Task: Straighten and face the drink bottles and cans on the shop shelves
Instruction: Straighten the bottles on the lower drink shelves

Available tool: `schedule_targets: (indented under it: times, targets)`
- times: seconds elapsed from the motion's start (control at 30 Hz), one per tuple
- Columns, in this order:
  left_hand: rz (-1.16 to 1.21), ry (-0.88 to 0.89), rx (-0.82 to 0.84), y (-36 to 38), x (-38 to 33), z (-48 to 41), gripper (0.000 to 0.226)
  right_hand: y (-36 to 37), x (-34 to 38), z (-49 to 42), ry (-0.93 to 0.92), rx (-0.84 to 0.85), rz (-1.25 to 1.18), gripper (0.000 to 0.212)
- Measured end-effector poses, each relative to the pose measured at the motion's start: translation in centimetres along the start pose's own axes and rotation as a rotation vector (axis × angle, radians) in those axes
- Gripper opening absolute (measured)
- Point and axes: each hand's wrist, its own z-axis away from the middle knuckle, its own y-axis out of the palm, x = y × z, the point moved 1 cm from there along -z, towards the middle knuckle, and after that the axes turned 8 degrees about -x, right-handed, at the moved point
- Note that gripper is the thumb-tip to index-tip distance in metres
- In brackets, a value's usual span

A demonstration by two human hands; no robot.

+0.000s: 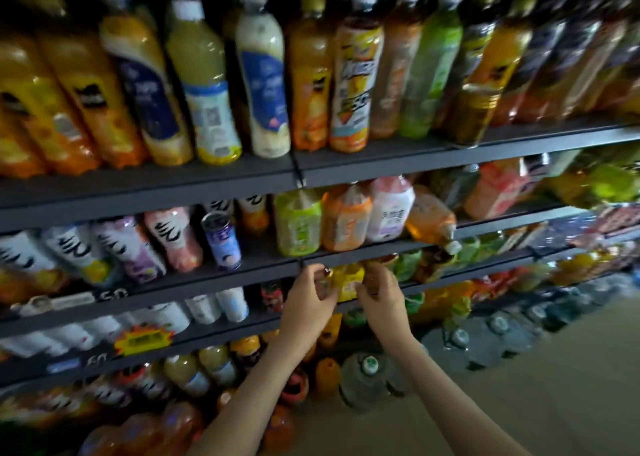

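Both hands pinch a yellow bottle (348,280), the left hand (306,303) curled round its left side and the right hand (381,298) round its right. It stands at the front of the third shelf (225,329), just below a tipped orange bottle (429,218).

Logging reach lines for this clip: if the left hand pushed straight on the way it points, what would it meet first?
The small yellow-labelled plastic bottle: the left hand points up and right at it, and its curled fingers seem to grip it. Blur hides the exact contact.
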Motion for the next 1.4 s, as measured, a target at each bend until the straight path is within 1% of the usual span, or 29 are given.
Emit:
schedule_targets:
  times: [0.07,0.13,0.2,0.23,0.27,0.33,0.37,0.43,0.53,0.57,0.6,0.63,0.7,0.8,0.87,0.93,1.0,1.07,1.13,1.2,1.27,1.33,1.4]
  targets:
    - [0.001,0.026,0.025,1.8,-3.4,-0.2,0.046,-4.0,-1.1,-1.9,0.042,-0.146,-0.008,0.038]
    - [-0.023,0.035,0.023,4.2,-6.5,-0.6,0.042,-7.7,-3.0,-4.1,0.104,-0.268,-0.009,0.046]
    - [-0.037,0.027,-0.004,7.0,-9.3,-1.1,0.043,-10.8,-5.5,-6.6,0.166,-0.329,0.040,0.053]
    - [-0.030,0.018,-0.014,8.7,-10.5,-1.6,0.045,-12.0,-7.1,-8.2,0.193,-0.307,0.088,0.057]
    - [-0.020,0.012,-0.024,10.5,-11.7,-2.1,0.046,-13.0,-8.5,-9.9,0.214,-0.244,0.128,0.062]
    - [-0.035,0.002,-0.056,13.9,-13.9,-2.8,0.044,-14.3,-11.3,-13.1,0.235,-0.076,0.174,0.069]
    - [-0.033,-0.013,-0.073,15.5,-14.8,-3.1,0.044,-14.7,-12.2,-14.5,0.253,0.016,0.157,0.068]
    - [-0.016,-0.040,-0.095,18.0,-16.0,-3.2,0.045,-15.0,-13.5,-16.5,0.277,0.189,0.126,0.052]
    - [-0.046,-0.072,-0.123,19.9,-16.8,-3.0,0.047,-15.3,-13.9,-17.8,0.265,0.303,0.082,0.026]
    - [-0.058,-0.085,-0.131,20.2,-16.9,-3.1,0.047,-15.4,-13.9,-18.1,0.286,0.331,0.047,0.021]
    - [-0.073,-0.093,-0.146,20.3,-17.0,-3.3,0.046,-15.7,-13.8,-18.4,0.304,0.355,0.008,0.024]
    - [-0.087,-0.095,-0.163,20.3,-17.1,-3.5,0.045,-15.8,-13.8,-18.7,0.328,0.366,-0.032,0.032]
    - [-0.099,-0.092,-0.181,20.5,-17.4,-4.0,0.044,-16.2,-14.0,-19.2,0.356,0.363,-0.099,0.027]
    - [-0.160,-0.019,-0.174,20.8,-17.3,-4.6,0.054,-16.9,-13.4,-19.2,0.345,0.327,-0.200,0.033]
    - [-0.208,0.061,-0.142,21.1,-17.1,-5.3,0.066,-17.6,-11.9,-19.4,0.285,0.251,-0.256,0.029]
    - [-0.165,0.116,-0.103,21.8,-17.1,-5.9,0.070,-18.7,-10.1,-19.8,0.234,0.164,-0.273,0.027]
    - [-0.090,0.144,-0.120,22.8,-17.4,-6.7,0.070,-19.3,-8.7,-20.5,0.192,0.110,-0.285,0.027]
    - [-0.021,0.147,-0.184,23.9,-17.8,-7.9,0.070,-19.1,-8.0,-21.7,0.181,0.052,-0.304,0.027]
    - [0.041,0.143,-0.234,24.6,-18.4,-9.1,0.063,-18.7,-7.6,-23.1,0.162,-0.001,-0.362,0.025]
    - [0.031,0.106,-0.250,24.9,-18.6,-10.4,0.057,-17.9,-7.7,-24.5,0.101,0.012,-0.443,0.023]
    - [-0.061,0.080,-0.278,25.1,-18.5,-11.3,0.046,-16.9,-8.3,-25.5,0.032,0.051,-0.406,0.024]
    - [-0.075,0.029,-0.278,25.4,-18.3,-12.0,0.037,-16.1,-9.5,-26.0,-0.017,0.087,-0.265,0.029]
    - [-0.018,-0.008,-0.246,25.6,-18.2,-12.1,0.044,-15.5,-10.5,-26.1,-0.030,0.131,-0.181,0.033]
